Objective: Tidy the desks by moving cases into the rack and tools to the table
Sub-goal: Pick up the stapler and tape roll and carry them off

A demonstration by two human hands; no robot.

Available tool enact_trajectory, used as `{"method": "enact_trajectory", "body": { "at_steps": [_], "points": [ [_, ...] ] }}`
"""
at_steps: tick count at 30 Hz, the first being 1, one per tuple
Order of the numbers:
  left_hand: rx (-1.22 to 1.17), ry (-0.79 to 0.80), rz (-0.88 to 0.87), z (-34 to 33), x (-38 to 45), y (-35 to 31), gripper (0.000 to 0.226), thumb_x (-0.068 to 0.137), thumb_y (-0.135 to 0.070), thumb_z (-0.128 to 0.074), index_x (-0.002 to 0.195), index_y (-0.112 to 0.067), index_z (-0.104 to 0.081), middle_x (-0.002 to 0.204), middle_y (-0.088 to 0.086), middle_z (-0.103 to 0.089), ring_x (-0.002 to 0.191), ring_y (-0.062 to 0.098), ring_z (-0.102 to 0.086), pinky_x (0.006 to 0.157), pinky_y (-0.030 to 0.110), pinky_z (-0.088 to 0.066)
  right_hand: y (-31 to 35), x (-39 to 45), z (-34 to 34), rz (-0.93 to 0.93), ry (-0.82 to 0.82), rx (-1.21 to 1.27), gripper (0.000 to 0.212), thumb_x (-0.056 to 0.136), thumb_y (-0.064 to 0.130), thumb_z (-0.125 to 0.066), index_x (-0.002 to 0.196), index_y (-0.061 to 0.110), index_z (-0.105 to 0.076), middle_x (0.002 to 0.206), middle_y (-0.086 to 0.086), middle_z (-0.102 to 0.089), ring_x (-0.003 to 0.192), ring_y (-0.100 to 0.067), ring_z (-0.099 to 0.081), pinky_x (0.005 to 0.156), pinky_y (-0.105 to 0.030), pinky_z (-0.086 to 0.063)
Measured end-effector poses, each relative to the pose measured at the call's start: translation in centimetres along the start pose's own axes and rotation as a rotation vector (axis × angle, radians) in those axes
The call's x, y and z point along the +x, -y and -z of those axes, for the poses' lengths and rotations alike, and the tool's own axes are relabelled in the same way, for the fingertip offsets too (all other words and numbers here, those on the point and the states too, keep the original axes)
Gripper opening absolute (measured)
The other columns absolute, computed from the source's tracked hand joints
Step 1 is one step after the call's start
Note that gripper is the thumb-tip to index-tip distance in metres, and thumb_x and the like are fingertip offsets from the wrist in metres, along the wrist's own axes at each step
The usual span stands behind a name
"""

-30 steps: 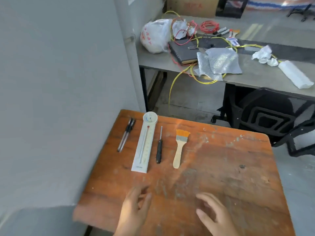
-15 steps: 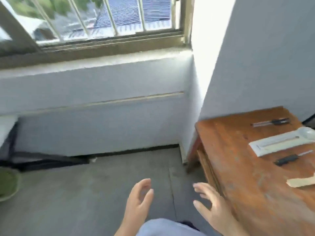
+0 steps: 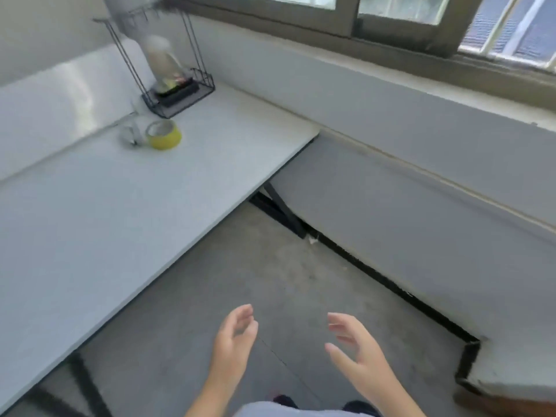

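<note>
View swung off the wooden table to a grey desk (image 3: 126,224). Left hand (image 3: 233,341) and right hand (image 3: 358,353) empty, fingers loose. Rack (image 3: 177,85) and 2 tape rolls (image 3: 164,135) far ahead-left of fingertips. Risk: blurred view, misjudged reach tips rack.

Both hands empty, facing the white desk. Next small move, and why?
Probably step in and reach the left hand toward the yellow tape roll beside the wire rack: both hands are open and over the floor, right hand included.
</note>
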State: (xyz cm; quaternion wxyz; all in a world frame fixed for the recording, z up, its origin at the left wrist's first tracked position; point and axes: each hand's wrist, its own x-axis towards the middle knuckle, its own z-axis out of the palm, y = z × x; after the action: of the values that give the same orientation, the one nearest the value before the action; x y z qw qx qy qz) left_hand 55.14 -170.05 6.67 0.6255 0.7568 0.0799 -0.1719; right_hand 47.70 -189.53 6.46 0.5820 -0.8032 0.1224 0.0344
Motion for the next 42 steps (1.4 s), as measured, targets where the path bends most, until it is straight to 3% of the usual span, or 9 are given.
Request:
{"method": "enact_trajectory", "body": {
  "at_steps": [5,11,15,18,21,27,30,36,42],
  "points": [
    [-0.036,-0.133,0.065,3.8,3.5,1.2,0.040,0.083,0.009,-0.050,0.083,-0.032,-0.053,0.094,-0.008,-0.058,0.075,-0.016,-0.060,0.068,-0.004,-0.043,0.9,5.4,-2.2,-0.025,0.123,-0.047,0.036,0.066,0.037,-0.060,0.100,0.047,-0.054,0.115,0.032,-0.043,0.101,0.009,-0.051,0.083,-0.005,-0.043],
    [-0.113,-0.251,0.184,4.1,9.3,1.8,0.043,0.080,0.013,-0.052,0.081,-0.030,-0.052,0.101,0.010,-0.057,0.067,-0.014,-0.060,0.060,-0.004,-0.043,1.0,15.0,-1.4,-0.081,0.196,-0.088,0.036,0.081,0.005,-0.060,0.094,0.036,-0.050,0.103,0.016,-0.058,0.101,0.015,-0.047,0.074,0.005,-0.040],
    [-0.074,-0.292,0.116,4.2,17.0,-1.9,0.031,0.082,0.009,-0.051,0.103,-0.013,-0.052,0.110,0.010,-0.053,0.086,0.000,-0.052,0.063,-0.006,-0.041,4.2,25.2,-1.1,-0.024,0.296,-0.067,0.033,0.083,0.008,-0.059,0.096,0.037,-0.049,0.110,0.008,-0.055,0.097,0.018,-0.049,0.075,0.005,-0.039],
    [-0.066,-0.323,0.050,4.6,22.6,-5.9,0.030,0.085,0.001,-0.051,0.111,-0.014,-0.048,0.110,-0.002,-0.053,0.094,-0.005,-0.049,0.065,-0.007,-0.039,7.9,32.6,-1.3,0.036,0.360,-0.110,0.031,0.069,0.036,-0.058,0.099,0.039,-0.049,0.112,0.011,-0.055,0.101,0.013,-0.049,0.080,0.004,-0.037],
    [-0.072,-0.354,0.027,5.2,27.2,-8.8,0.030,0.087,-0.004,-0.050,0.107,-0.025,-0.045,0.106,-0.015,-0.050,0.099,-0.006,-0.048,0.067,-0.006,-0.040,10.4,38.9,-2.2,0.063,0.399,-0.122,0.037,0.063,0.043,-0.054,0.100,0.036,-0.051,0.110,0.014,-0.054,0.102,0.010,-0.049,0.080,0.003,-0.038],
    [-0.170,-0.488,0.127,8.1,31.7,-9.3,0.040,0.083,0.003,-0.053,0.092,-0.036,-0.047,0.103,-0.012,-0.053,0.096,0.000,-0.053,0.066,-0.002,-0.044,11.6,47.1,-5.5,0.035,0.573,-0.175,0.046,0.079,0.002,-0.062,0.091,0.047,-0.057,0.104,0.026,-0.058,0.101,0.007,-0.053,0.081,-0.003,-0.044],
    [-0.199,-0.542,0.155,11.7,34.7,-9.3,0.036,0.081,-0.003,-0.057,0.090,-0.036,-0.047,0.101,-0.008,-0.054,0.088,0.000,-0.058,0.065,0.000,-0.046,13.6,51.7,-8.5,0.030,0.572,-0.215,0.049,0.077,-0.003,-0.062,0.087,0.045,-0.061,0.100,0.012,-0.063,0.096,0.011,-0.054,0.075,0.000,-0.044],
    [-0.080,-0.580,0.047,21.3,45.1,-12.7,0.034,0.084,0.000,-0.052,0.104,-0.026,-0.042,0.114,0.001,-0.050,0.097,0.001,-0.052,0.069,-0.001,-0.044,20.6,61.5,-17.0,0.110,0.398,-0.196,0.031,0.081,0.001,-0.060,0.099,0.025,-0.052,0.104,-0.002,-0.054,0.092,-0.004,-0.057,0.088,-0.034,-0.044],
    [0.202,-0.697,0.099,27.1,56.4,-15.5,0.044,0.084,-0.018,-0.056,0.123,-0.009,-0.040,0.127,0.011,-0.047,0.112,0.022,-0.046,0.091,0.031,-0.039,22.3,69.0,-24.5,-0.035,0.320,-0.469,0.048,0.082,0.025,-0.061,0.122,0.008,-0.043,0.113,-0.011,-0.051,0.087,-0.019,-0.047,0.074,-0.029,-0.037]
  ]
}}
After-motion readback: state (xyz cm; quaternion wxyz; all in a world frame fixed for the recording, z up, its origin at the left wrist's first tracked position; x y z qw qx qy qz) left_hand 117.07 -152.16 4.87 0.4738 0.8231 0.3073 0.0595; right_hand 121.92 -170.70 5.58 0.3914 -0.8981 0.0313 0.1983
